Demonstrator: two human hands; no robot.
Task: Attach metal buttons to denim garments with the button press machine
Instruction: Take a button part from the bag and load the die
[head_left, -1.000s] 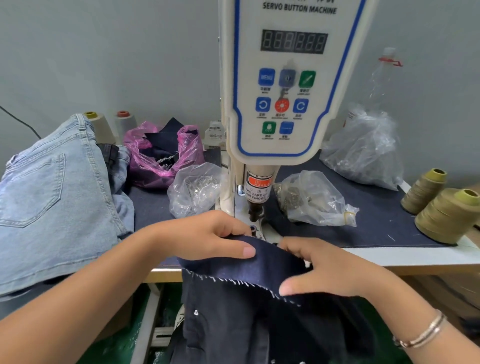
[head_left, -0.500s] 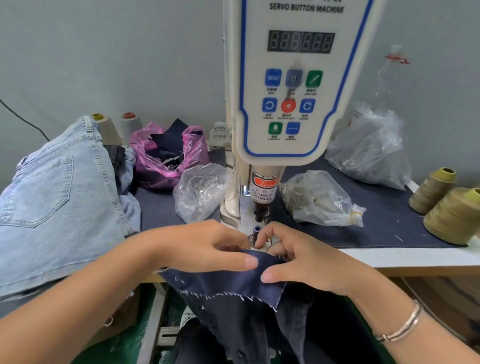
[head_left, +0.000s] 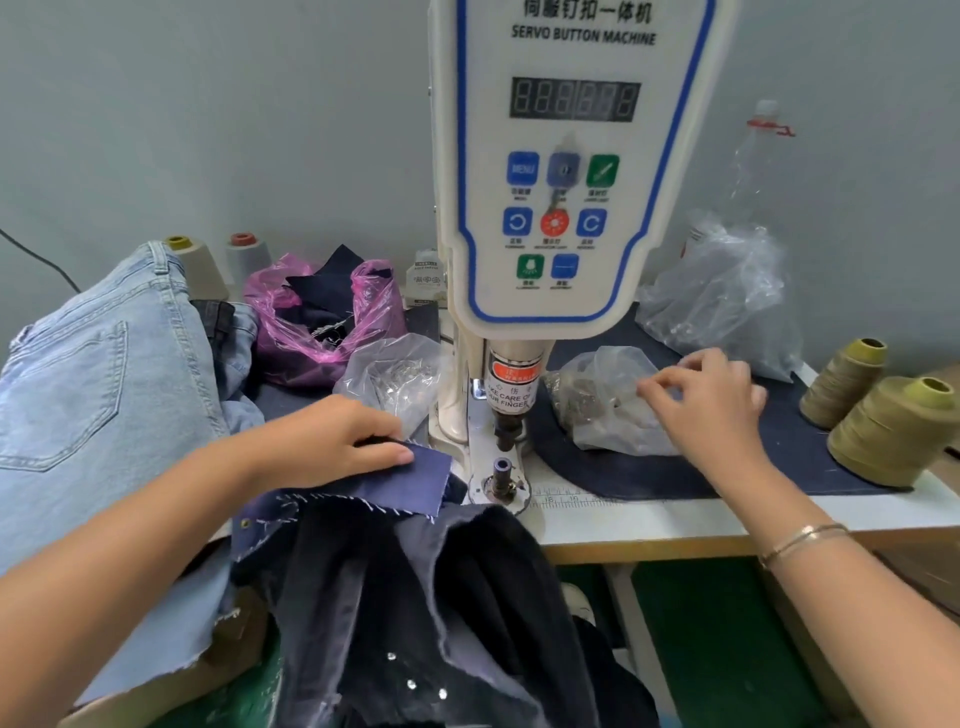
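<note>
- Reaching: right hand (head_left: 711, 400) has been lifted off the dark denim garment (head_left: 415, 545) to the clear button bag (head_left: 608, 405); grip loosely curled, nothing visibly pinched.
- Garment edge is pinched by left hand (head_left: 337, 441) just beside the lower die (head_left: 501, 467).
- Next button is likely being fetched.

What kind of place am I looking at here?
Probably a garment workshop: a white servo button machine, olive thread cones, stacked pale blue jeans, and a left hand holding dark denim fabric.
</note>
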